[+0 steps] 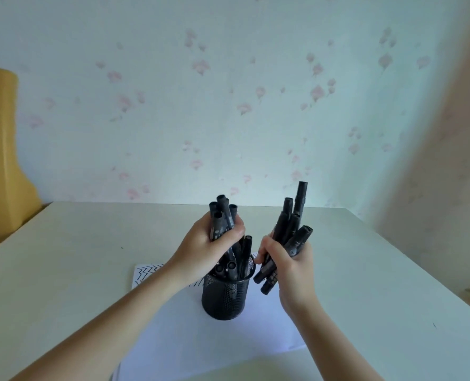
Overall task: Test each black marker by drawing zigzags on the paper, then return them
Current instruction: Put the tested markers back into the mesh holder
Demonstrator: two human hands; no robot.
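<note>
Black markers stand in a black mesh cup on white paper; zigzags, seemingly black, mark its far-left corner.

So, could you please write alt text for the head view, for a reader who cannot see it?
A person's left hand and right hand each grip a bunch of black markers above a black mesh pen cup that holds more markers. The cup stands on white paper with black zigzags at its far left corner, on a pale table against floral wallpaper.
</note>
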